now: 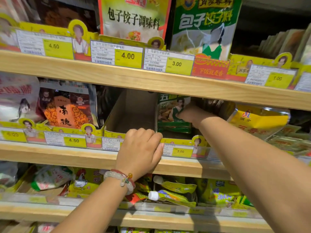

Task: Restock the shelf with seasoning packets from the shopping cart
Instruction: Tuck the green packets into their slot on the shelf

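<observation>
On the middle shelf [104, 158], green seasoning packets [168, 113] stand upright in a cardboard display box [183, 141]. My right hand [193, 115] reaches deep into that box; its thumb lies on the front of the green packets and its fingers are hidden behind them, so it seems to grip them. My left hand [139, 148], with a bead bracelet on the wrist, curls its fingers over the front lip of the boxes, at the divider between the green packets' box and an empty cardboard box [134, 111]. The shopping cart is out of view.
The upper shelf board [117, 78] hangs low over my right hand. Orange-and-brown packets [67, 111] stand left of the empty box and yellow packets [259, 121] lie to the right. Price tags line the shelf edges. Loose yellow pouches [176, 194] fill the lower shelf.
</observation>
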